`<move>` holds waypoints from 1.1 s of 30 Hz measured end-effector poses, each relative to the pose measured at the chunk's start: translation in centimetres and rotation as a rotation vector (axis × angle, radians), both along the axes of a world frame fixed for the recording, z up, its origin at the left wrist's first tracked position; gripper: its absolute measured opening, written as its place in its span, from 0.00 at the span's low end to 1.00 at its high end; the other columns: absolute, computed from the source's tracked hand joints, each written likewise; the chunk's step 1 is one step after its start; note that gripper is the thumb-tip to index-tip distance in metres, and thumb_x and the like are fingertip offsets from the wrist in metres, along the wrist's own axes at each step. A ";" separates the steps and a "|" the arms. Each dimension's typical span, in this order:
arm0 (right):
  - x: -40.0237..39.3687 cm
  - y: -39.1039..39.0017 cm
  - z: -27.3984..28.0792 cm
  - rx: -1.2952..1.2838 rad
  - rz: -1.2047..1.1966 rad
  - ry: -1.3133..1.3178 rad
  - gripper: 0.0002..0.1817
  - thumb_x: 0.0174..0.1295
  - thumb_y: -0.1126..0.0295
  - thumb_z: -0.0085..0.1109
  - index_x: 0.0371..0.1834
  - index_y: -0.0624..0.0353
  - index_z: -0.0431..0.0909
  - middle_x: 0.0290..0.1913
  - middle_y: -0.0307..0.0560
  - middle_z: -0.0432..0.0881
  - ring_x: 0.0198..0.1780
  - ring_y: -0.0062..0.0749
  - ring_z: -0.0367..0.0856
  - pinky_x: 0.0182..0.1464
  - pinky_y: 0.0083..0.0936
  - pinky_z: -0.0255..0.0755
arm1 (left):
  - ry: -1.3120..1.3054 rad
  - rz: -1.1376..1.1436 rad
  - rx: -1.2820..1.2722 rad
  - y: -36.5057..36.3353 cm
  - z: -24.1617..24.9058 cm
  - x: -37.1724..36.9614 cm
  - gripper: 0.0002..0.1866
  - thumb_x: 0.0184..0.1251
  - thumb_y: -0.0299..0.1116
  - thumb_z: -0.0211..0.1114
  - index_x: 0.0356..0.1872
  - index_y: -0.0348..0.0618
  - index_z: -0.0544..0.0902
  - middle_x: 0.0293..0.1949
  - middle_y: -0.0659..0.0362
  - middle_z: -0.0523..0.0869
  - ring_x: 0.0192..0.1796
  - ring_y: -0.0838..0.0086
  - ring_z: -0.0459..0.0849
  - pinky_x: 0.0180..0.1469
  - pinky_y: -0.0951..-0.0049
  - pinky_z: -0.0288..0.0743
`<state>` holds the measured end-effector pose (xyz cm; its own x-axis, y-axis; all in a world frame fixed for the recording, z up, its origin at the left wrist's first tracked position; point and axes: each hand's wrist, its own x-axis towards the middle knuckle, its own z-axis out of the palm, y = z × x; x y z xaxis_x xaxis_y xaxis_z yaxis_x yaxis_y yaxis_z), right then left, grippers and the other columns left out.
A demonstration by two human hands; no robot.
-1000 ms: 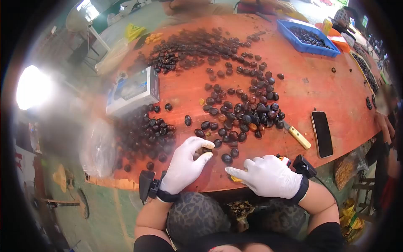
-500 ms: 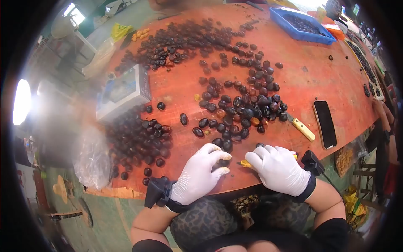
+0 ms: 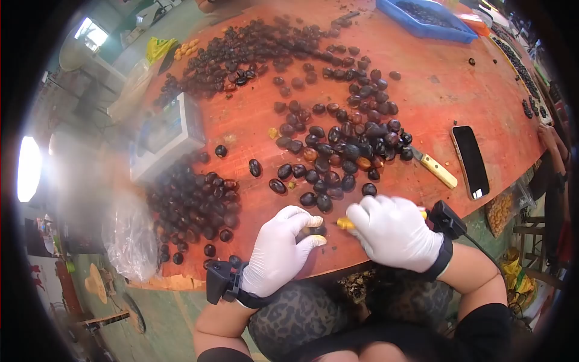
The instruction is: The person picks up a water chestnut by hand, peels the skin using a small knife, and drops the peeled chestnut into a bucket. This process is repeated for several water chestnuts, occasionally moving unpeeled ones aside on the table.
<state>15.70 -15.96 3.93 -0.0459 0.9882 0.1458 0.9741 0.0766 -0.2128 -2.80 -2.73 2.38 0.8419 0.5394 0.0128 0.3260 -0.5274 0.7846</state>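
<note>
My left hand (image 3: 282, 248), in a white glove with yellow-stained fingertips, pinches a dark oval nut (image 3: 318, 230) just above the red table's near edge. Close by on the right, my right hand (image 3: 395, 234), also gloved in white, is wrapped round a yellow-handled tool (image 3: 346, 223). Its yellow handle pokes out on both sides of the fist; its working tip is too blurred to make out. Beyond both hands lies a loose heap of glossy dark nuts (image 3: 348, 151), with a few orange-brown ones among them. One dark nut (image 3: 369, 189) rests just past my right knuckles.
On the right lie a knife (image 3: 439, 171) with a pale yellow handle and a phone (image 3: 470, 161). A second nut pile (image 3: 196, 208), a clear plastic bag (image 3: 129, 238) and a white box (image 3: 169, 139) are left. A blue tray (image 3: 425, 21) stands far back.
The whole view has shifted slightly. My right hand, still round the yellow-handled tool, has moved and is blurred; the nut beyond its knuckles shows more fully. My left hand keeps its pinch.
</note>
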 end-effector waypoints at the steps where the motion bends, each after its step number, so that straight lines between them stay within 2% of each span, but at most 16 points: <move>1: -0.2 -0.2 0.1 -0.039 0.012 0.014 0.09 0.59 0.65 0.60 0.37 0.54 0.72 0.31 0.43 0.75 0.32 0.36 0.81 0.30 0.32 0.76 | 0.022 0.000 -0.007 0.1 0.1 0.1 0.15 0.51 0.22 0.77 0.40 0.33 0.84 0.37 0.55 0.82 0.33 0.71 0.85 0.38 0.75 0.79; 3: -0.6 -0.4 0.3 -0.113 0.032 0.039 0.10 0.61 0.63 0.60 0.36 0.54 0.71 0.30 0.44 0.74 0.30 0.36 0.81 0.28 0.32 0.75 | 0.055 -0.010 0.001 0.1 0.3 0.1 0.15 0.52 0.22 0.77 0.41 0.32 0.83 0.37 0.55 0.82 0.33 0.72 0.86 0.38 0.75 0.79; 4: -0.6 -0.1 -0.3 -0.067 0.037 0.019 0.11 0.64 0.62 0.60 0.35 0.54 0.70 0.30 0.44 0.74 0.28 0.35 0.81 0.25 0.30 0.75 | 0.064 -0.017 0.014 0.1 0.4 0.1 0.15 0.52 0.21 0.77 0.41 0.32 0.83 0.37 0.55 0.82 0.33 0.72 0.86 0.38 0.75 0.80; 8: -0.9 0.4 -0.5 -0.058 0.025 0.014 0.09 0.63 0.64 0.59 0.36 0.54 0.71 0.29 0.44 0.74 0.29 0.34 0.82 0.26 0.29 0.75 | 0.046 -0.027 -0.014 0.3 0.0 0.1 0.14 0.53 0.20 0.76 0.41 0.31 0.83 0.37 0.54 0.82 0.34 0.71 0.87 0.39 0.76 0.81; 11: -1.1 0.7 -0.5 -0.048 0.036 0.021 0.07 0.61 0.67 0.59 0.36 0.54 0.71 0.29 0.44 0.74 0.29 0.34 0.82 0.26 0.29 0.76 | 0.047 -0.004 -0.027 0.2 0.2 0.2 0.13 0.53 0.26 0.74 0.40 0.34 0.84 0.37 0.50 0.82 0.40 0.55 0.84 0.43 0.64 0.78; 14: -1.1 0.8 -0.7 -0.063 0.037 -0.008 0.07 0.58 0.69 0.58 0.36 0.54 0.72 0.29 0.43 0.74 0.29 0.33 0.82 0.26 0.28 0.76 | 0.045 -0.004 -0.027 0.2 -0.2 0.1 0.13 0.53 0.25 0.74 0.39 0.34 0.83 0.37 0.50 0.82 0.40 0.54 0.84 0.43 0.64 0.78; 17: -1.0 0.7 -0.6 -0.082 0.026 -0.045 0.07 0.57 0.70 0.58 0.36 0.55 0.72 0.29 0.43 0.74 0.28 0.33 0.82 0.25 0.28 0.76 | 0.015 -0.013 -0.039 0.2 -0.4 0.1 0.13 0.53 0.25 0.74 0.39 0.33 0.83 0.37 0.50 0.82 0.39 0.55 0.84 0.42 0.64 0.78; 20: -1.1 0.4 -0.5 -0.115 -0.001 -0.109 0.07 0.57 0.70 0.58 0.36 0.56 0.72 0.29 0.43 0.75 0.28 0.34 0.83 0.25 0.29 0.76 | 0.040 -0.009 -0.015 0.2 -0.1 0.1 0.14 0.52 0.20 0.77 0.39 0.31 0.83 0.37 0.55 0.82 0.35 0.73 0.87 0.39 0.75 0.81; 23: -1.2 0.3 -0.4 -0.126 -0.025 -0.076 0.07 0.58 0.70 0.58 0.37 0.56 0.71 0.29 0.44 0.75 0.27 0.35 0.83 0.25 0.29 0.77 | 0.068 0.011 -0.019 0.0 -0.1 0.2 0.14 0.51 0.22 0.78 0.38 0.31 0.83 0.36 0.56 0.81 0.33 0.73 0.86 0.37 0.76 0.80; 26: -1.1 0.3 0.0 -0.135 -0.029 -0.003 0.07 0.60 0.70 0.57 0.39 0.57 0.71 0.29 0.45 0.75 0.27 0.36 0.84 0.25 0.30 0.78 | 0.118 0.008 -0.050 0.0 0.8 0.4 0.15 0.52 0.27 0.77 0.38 0.33 0.81 0.35 0.51 0.80 0.34 0.60 0.85 0.40 0.66 0.79; 29: -1.3 0.5 0.5 -0.164 -0.002 0.037 0.07 0.62 0.70 0.56 0.40 0.57 0.71 0.30 0.46 0.76 0.27 0.37 0.84 0.25 0.30 0.78 | 0.102 0.013 -0.055 0.0 0.4 0.3 0.15 0.52 0.27 0.77 0.37 0.33 0.81 0.35 0.51 0.80 0.34 0.61 0.85 0.39 0.67 0.79; 32: -1.4 0.8 0.5 -0.186 0.010 0.088 0.07 0.63 0.70 0.56 0.41 0.58 0.71 0.31 0.48 0.77 0.27 0.39 0.85 0.26 0.31 0.78 | 0.082 0.014 -0.013 0.0 0.3 0.4 0.15 0.50 0.23 0.79 0.36 0.32 0.81 0.35 0.56 0.80 0.31 0.73 0.85 0.36 0.76 0.78; 33: -1.4 0.8 0.5 -0.191 0.010 0.099 0.07 0.63 0.70 0.56 0.41 0.58 0.71 0.31 0.48 0.77 0.27 0.39 0.85 0.26 0.32 0.78 | 0.087 0.017 -0.018 0.0 0.3 0.4 0.15 0.50 0.23 0.79 0.36 0.32 0.81 0.35 0.56 0.80 0.31 0.73 0.85 0.36 0.76 0.78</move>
